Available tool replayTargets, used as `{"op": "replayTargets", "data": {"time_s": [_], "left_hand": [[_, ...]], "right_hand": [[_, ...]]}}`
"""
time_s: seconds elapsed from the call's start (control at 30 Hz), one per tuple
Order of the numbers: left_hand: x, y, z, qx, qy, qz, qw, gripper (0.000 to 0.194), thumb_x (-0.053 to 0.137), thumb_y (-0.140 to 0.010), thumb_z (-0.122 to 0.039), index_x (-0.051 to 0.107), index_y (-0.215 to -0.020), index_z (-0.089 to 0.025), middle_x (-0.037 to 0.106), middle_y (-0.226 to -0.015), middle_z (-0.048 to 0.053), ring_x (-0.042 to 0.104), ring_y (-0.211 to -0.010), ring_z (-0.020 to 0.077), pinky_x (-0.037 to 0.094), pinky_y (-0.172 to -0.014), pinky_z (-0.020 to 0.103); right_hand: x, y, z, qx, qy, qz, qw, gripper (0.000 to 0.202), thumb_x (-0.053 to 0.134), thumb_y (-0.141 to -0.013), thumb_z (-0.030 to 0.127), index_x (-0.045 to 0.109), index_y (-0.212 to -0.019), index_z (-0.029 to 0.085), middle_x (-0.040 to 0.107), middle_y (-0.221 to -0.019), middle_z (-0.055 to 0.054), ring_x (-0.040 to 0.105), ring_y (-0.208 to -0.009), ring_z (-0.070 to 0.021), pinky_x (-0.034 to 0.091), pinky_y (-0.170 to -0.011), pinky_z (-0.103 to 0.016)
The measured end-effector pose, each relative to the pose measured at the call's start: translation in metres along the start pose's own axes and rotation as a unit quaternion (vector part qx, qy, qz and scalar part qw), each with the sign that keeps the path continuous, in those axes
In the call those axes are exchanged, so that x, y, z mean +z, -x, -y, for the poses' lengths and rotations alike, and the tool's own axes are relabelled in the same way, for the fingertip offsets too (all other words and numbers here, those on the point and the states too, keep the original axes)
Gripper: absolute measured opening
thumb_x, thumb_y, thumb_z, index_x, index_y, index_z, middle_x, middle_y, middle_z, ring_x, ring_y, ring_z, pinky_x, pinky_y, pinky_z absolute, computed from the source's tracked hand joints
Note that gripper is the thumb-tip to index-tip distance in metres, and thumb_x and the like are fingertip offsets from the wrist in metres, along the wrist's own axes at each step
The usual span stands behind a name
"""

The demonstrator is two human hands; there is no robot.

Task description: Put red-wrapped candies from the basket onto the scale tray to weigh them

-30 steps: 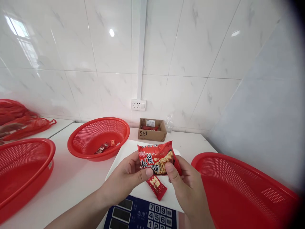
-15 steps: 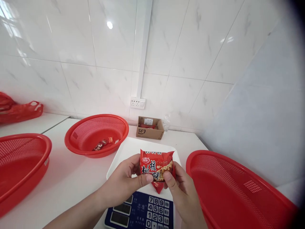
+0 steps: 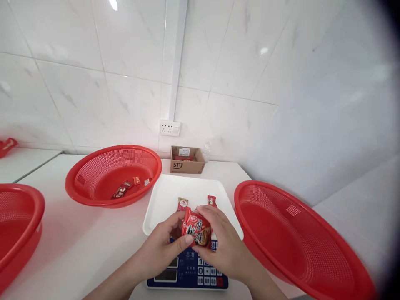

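Observation:
A red cracker packet (image 3: 197,228) with black lettering is held between both hands, over the near part of a white scale tray (image 3: 190,187). My left hand (image 3: 165,243) grips its left side, thumb on the front. Around the right side and top edge curls my right hand (image 3: 220,239). Two small wrapped snacks, one on the left (image 3: 183,203) and one on the right (image 3: 211,200), show on the tray behind the hands. Below the packet, the scale's blue keypad panel (image 3: 187,281) is partly covered by the hands.
A red basket (image 3: 114,152) with several wrapped snacks stands at the back left. Other red baskets stand at the left edge (image 3: 18,225) and on the right (image 3: 281,233). A cardboard box (image 3: 187,166) holding red packets sits near the wall.
The view has shifted. The packet is lower and nearer the keypad, and my right hand has moved from its lower right corner to wrap its right side and top. Two snacks now show on the tray.

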State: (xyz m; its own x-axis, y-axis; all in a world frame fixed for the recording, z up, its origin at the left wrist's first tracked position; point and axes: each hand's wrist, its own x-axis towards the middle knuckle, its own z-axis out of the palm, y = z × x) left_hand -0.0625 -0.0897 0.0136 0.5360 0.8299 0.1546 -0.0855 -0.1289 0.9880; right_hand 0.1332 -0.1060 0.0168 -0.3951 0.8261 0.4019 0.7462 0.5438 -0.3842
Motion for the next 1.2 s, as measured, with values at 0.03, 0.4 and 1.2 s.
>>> {"op": "replayTargets", "data": {"time_s": [0.03, 0.4, 1.2], "left_hand": [[-0.003, 0.004, 0.005, 0.01, -0.017, -0.021, 1.0, 0.038, 0.055, -0.086, -0.036, 0.052, -0.121, -0.022, 0.063, -0.093, 0.004, 0.057, -0.082, 0.0176, 0.045, -0.074, 0.029], [-0.056, 0.018, 0.061, 0.277, -0.289, -0.346, 0.849, 0.016, 0.048, -0.088, -0.021, 0.057, -0.101, -0.022, 0.062, -0.094, 0.006, 0.058, -0.091, 0.0204, 0.045, -0.08, 0.032], [-0.068, 0.006, 0.1, 0.261, -0.342, -0.316, 0.846, 0.03, 0.036, -0.093, -0.025, 0.046, -0.121, -0.021, 0.052, -0.12, 0.011, 0.048, -0.114, 0.0237, 0.044, -0.094, 0.042]], "right_hand": [[0.0, -0.004, -0.001, 0.016, 0.0, -0.003, 1.0, 0.065, 0.065, -0.074, 0.027, 0.037, -0.133, 0.024, 0.051, -0.131, -0.011, 0.045, -0.123, -0.028, 0.04, -0.1, -0.049], [-0.002, -0.061, -0.034, 0.164, 0.065, 0.042, 0.983, 0.058, 0.054, -0.081, 0.03, 0.039, -0.136, 0.016, 0.045, -0.137, -0.013, 0.037, -0.129, -0.025, 0.032, -0.105, -0.043], [0.016, -0.081, -0.06, 0.188, 0.072, 0.177, 0.963, 0.06, 0.044, -0.088, 0.026, 0.026, -0.145, 0.023, 0.028, -0.15, -0.009, 0.025, -0.137, -0.0254, 0.027, -0.107, -0.04]]}}
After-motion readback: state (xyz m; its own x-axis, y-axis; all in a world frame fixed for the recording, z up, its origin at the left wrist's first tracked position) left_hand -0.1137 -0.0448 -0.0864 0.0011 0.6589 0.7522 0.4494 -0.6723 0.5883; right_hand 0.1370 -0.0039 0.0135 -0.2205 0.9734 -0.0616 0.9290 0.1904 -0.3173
